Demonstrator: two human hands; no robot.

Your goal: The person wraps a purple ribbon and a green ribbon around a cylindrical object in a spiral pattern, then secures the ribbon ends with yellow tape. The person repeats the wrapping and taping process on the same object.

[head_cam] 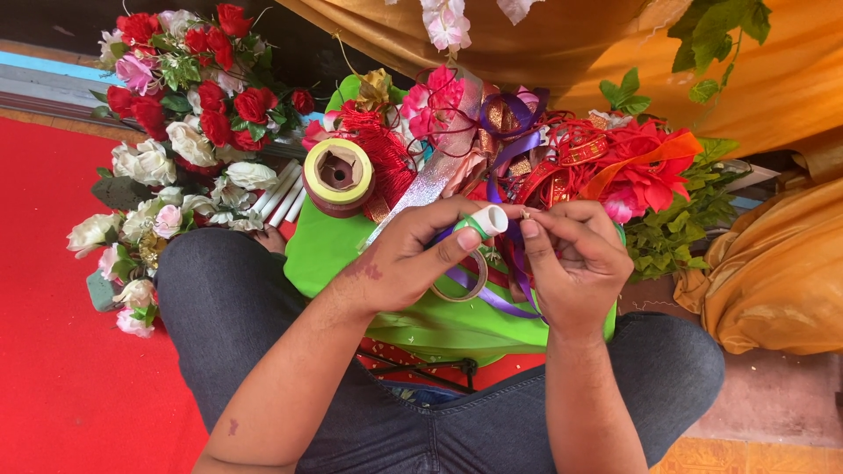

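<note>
My left hand (413, 254) grips a white tube (488, 219) wrapped partly in green tape, held under my thumb. A ring-shaped tape roll (464, 279) hangs below that hand with purple ribbon (493, 298) trailing from it. My right hand (571, 250) pinches something tiny between thumb and forefinger right at the tube's end; what it is I cannot tell. Both hands meet above a green sheet (320, 250) on my lap.
A yellow and maroon tape roll (339, 175) lies on the green sheet. Red, white and pink artificial flowers (189, 105) are piled at left on a red carpet (53, 351). Ribbons and red flowers (632, 171) heap at right, beside golden cloth (773, 272).
</note>
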